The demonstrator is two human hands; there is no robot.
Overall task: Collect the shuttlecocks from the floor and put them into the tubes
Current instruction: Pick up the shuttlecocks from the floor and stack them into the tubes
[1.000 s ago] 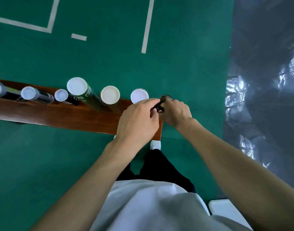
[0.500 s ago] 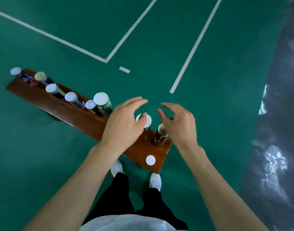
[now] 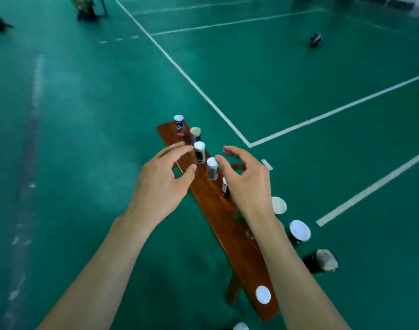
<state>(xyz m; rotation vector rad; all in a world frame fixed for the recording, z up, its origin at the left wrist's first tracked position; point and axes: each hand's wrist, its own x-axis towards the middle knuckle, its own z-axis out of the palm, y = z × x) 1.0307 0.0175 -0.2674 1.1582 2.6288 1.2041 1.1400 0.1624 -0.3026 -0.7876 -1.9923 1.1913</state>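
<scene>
A narrow wooden bench (image 3: 237, 241) runs away from me with several shuttlecock tubes standing in a row on it. Most carry white caps, such as the capped tube (image 3: 199, 151) and the capped tube (image 3: 299, 231). The nearest tube (image 3: 321, 261) is open, with feathers showing at its mouth. A loose white cap (image 3: 263, 294) lies on the bench's near end. My left hand (image 3: 162, 184) and my right hand (image 3: 247, 179) hover over the bench, fingers loosely spread, holding nothing. A dark small object, perhaps a shuttlecock (image 3: 315, 39), lies far off on the court.
The green court floor (image 3: 299, 96) with white lines stretches all round the bench. Dark bags or gear (image 3: 87, 8) sit at the far left edge. A white shoe tip (image 3: 240, 327) shows at the bottom.
Both hands have left the open tube and spread empty. My view has swung left and lifted, so the bench now runs lengthwise away from me and the far court shows.
</scene>
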